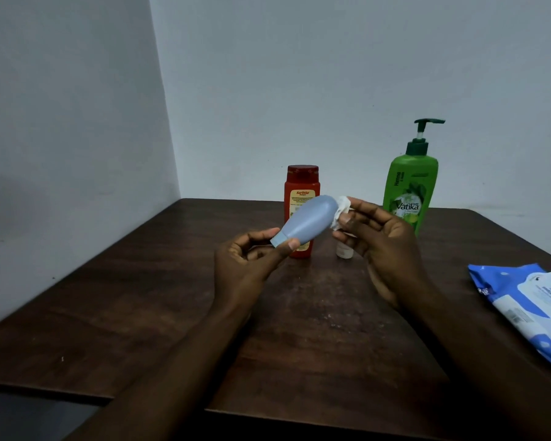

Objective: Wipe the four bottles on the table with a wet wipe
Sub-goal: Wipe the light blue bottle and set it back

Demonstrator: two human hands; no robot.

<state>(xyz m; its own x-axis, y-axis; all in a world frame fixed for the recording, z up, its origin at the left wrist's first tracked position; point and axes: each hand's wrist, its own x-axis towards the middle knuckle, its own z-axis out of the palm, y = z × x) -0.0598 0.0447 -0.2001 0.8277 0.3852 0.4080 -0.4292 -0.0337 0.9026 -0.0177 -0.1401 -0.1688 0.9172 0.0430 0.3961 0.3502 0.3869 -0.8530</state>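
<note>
The left hand [245, 265], palm turned up, pinches the cap end of a smooth grey-blue plastic bottle [309, 221], held tilted above the dark wooden table [140, 297]. The right hand [385, 246], fingers curled, grips a crumpled white wet wipe [342, 206] against the bottle's rounded far end. Beyond the hands stand a red flip-cap bottle [302, 186], a small white bottle [344, 251] half hidden by the right hand, and a green pump bottle [411, 192]. A blue wipes pack [528, 300] lies right of the right hand.

The table [140, 297] is seen as dark, scuffed, matt wood. The red bottle [303, 183] is rendered in glossy plastic; before it, the blue bottle [309, 219] is matt and smooth; to its right, the wipe pack [528, 297] is crinkled film.
</note>
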